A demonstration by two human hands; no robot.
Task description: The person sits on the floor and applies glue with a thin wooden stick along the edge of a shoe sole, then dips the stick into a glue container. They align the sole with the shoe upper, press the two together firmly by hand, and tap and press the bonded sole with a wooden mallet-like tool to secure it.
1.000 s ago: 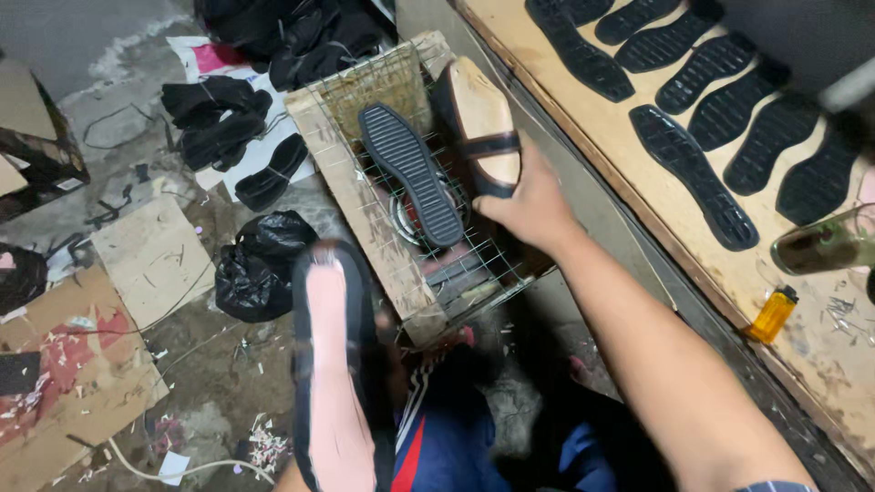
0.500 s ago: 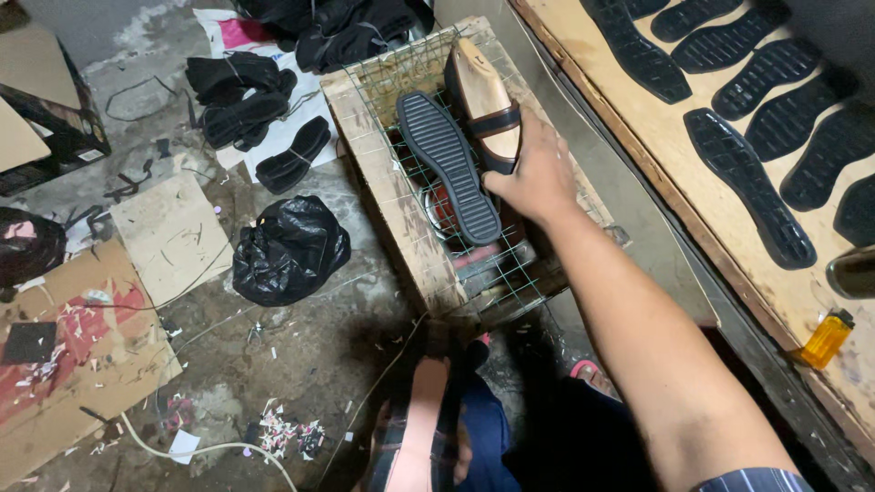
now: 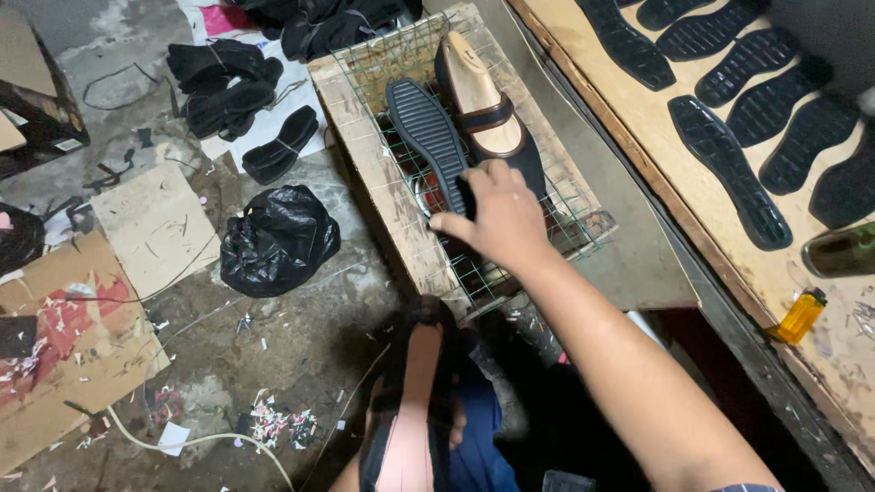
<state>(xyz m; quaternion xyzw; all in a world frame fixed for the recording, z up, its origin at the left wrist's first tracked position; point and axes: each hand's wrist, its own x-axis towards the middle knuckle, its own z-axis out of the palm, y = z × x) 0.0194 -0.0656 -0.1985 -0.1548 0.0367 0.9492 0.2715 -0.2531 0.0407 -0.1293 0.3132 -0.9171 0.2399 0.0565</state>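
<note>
While outstretched, right hand (image 3: 497, 214) grips black sole (image 3: 433, 141) — palm down.

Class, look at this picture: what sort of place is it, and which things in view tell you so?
Probably a small shoemaking workshop: rows of black rubber soles on a wooden bench, a shoe on a last over a wire rack, scraps on the floor.

The right hand (image 3: 497, 219) rests on the black sole (image 3: 428, 137) lying on the wire rack (image 3: 565, 214), the shoe on its last (image 3: 483, 100) just beyond the fingers.
</note>
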